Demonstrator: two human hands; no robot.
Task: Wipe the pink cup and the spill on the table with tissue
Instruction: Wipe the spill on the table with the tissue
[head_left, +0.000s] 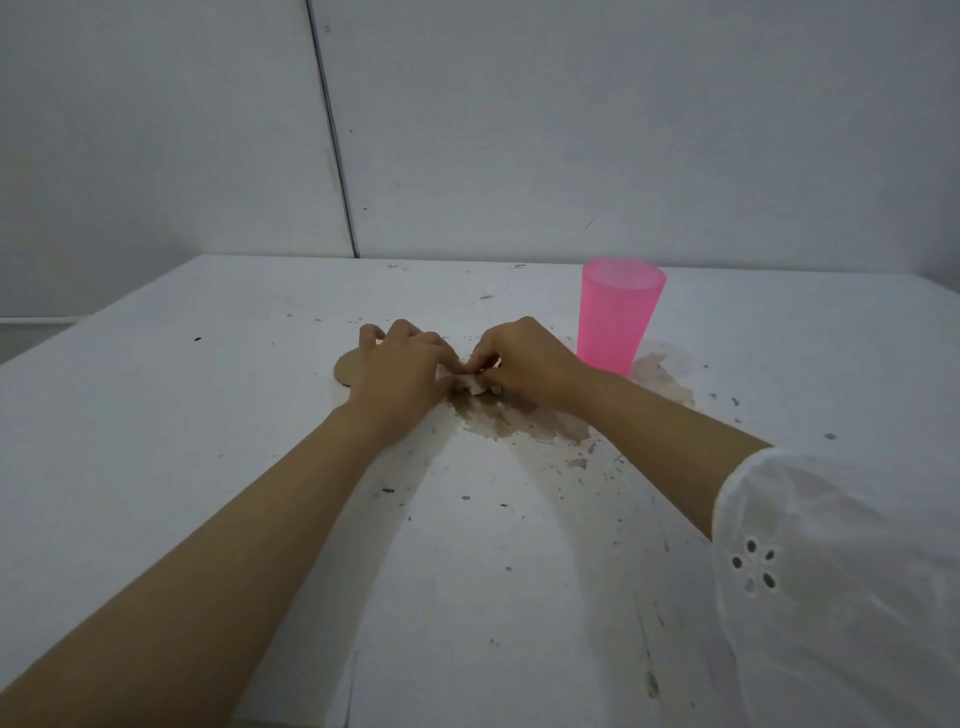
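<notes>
Pinching a small wad of tissue (475, 383) between my right hand (524, 361) and left hand (402, 371), both closed on it, I judge the wiping barely begun: the brown spill (519, 423) spreads wet just below my knuckles and off to the right. The cup (618, 317) stands upright just right of my right hand, its foot in the puddle. A brown disc (345, 369) lies under my left fingers. Table (208, 415) is open left of my left hand and toward me; its far edge lies beyond the cup.
</notes>
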